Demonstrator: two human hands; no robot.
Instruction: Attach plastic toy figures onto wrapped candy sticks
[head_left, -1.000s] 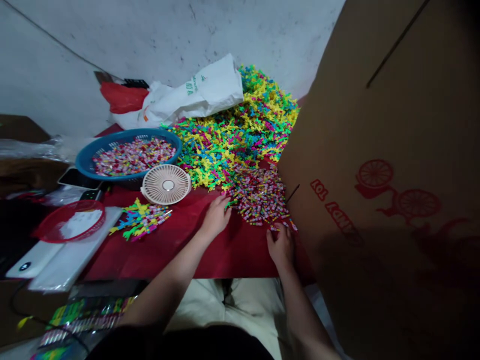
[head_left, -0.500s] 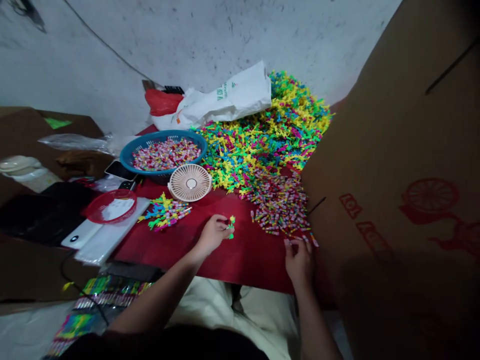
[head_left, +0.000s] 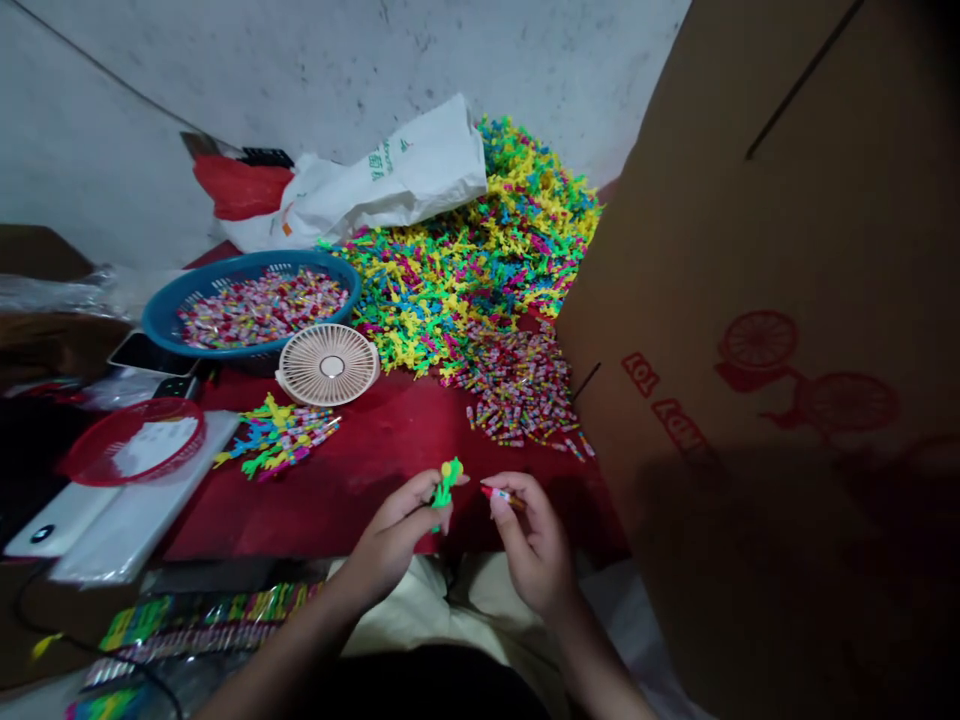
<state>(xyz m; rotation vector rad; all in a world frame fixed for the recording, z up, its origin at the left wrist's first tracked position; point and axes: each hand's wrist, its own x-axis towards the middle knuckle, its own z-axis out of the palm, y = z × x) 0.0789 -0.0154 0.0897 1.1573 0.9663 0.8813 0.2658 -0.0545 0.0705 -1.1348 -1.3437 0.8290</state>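
My left hand (head_left: 394,530) pinches a small green plastic toy figure (head_left: 448,488) above the red table top (head_left: 352,470). My right hand (head_left: 534,545) holds a short wrapped candy stick (head_left: 501,495) between its fingertips, close to the green piece. The two hands are almost touching. Beyond them lies a spread of pink-and-white wrapped candies (head_left: 517,385), and behind it rises a large heap of multicoloured plastic figures (head_left: 480,240). A small bunch of figures joined with candies (head_left: 277,435) lies left of my hands.
A blue basket (head_left: 161,320) of candies and a pale pink fan (head_left: 328,365) stand at the table's back. A tall cardboard box (head_left: 750,300) walls the right side. A red basket (head_left: 135,440), white bag (head_left: 397,170) and colourful packets (head_left: 195,625) lie around.
Both hands have lifted off the table and come together. The left now raises the green figure, and the right has picked up a candy from the spread's near edge.
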